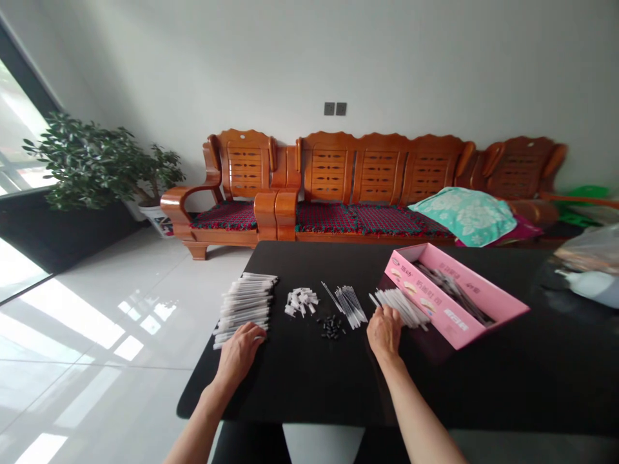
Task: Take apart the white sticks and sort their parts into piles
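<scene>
A row of white pen-like tubes (245,303) lies side by side at the table's left. My left hand (240,351) rests at the near end of this row, fingers loosely bent and apart, with no held thing showing. My right hand (385,330) is at the left end of a second pile of white tubes (403,308); its fingers are closed around one tube, whose tip shows past them. Between the hands lie small white plastic pieces (302,301), small black caps (331,327) and thin grey-white rods (351,306).
An open pink box (447,303) with dark thin sticks inside stands right of the tubes on the black table (314,380). Clear plastic bags (592,251) sit at the right edge. Behind are a wooden sofa (377,171) and a potted plant (97,161).
</scene>
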The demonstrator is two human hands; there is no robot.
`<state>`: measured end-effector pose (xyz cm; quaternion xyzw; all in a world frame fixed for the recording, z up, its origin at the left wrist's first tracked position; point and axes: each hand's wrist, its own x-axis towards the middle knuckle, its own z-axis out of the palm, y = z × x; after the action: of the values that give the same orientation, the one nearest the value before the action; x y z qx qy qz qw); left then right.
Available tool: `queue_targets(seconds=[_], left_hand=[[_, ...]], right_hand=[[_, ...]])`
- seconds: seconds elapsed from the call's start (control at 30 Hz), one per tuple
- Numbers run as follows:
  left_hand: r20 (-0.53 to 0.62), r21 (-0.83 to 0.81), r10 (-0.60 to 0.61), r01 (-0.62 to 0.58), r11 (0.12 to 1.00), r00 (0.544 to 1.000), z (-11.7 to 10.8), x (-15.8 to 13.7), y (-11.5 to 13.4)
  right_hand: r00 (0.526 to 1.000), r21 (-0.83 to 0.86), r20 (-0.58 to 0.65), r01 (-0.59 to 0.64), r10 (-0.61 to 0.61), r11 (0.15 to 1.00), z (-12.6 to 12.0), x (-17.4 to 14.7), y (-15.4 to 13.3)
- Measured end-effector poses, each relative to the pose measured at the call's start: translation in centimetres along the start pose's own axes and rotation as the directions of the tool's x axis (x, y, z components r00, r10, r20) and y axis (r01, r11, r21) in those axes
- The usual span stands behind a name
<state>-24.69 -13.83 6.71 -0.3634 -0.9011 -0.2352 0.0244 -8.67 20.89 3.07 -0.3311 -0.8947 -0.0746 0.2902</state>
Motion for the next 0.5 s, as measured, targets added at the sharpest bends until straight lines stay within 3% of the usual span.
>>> queue_targets(seconds=[0.3,0.4,0.5], left_hand=[[-0.111,0.014,-0.034,0.036,0.999,0.993,-0.9,-0.3,2.0],[-0.148,-0.067,0.001,-0.011,0.998,0.989,-1.2,0.8,4.2],[-0.167,-0.228,0.063,-0.101,0.968,0.984,0.0,3.4,6.9]], right_hand=[[1.0,0.04,-0.006,-0.015,0.015,0.999,-0.3,-0.1,0.1],[1.0,0.045,-0.008,-0.026,0.026,0.999,-0.2,-0.1,0.0],[0.999,0.037,-0.023,-0.026,0.027,0.999,0.0,-0.2,0.0]])
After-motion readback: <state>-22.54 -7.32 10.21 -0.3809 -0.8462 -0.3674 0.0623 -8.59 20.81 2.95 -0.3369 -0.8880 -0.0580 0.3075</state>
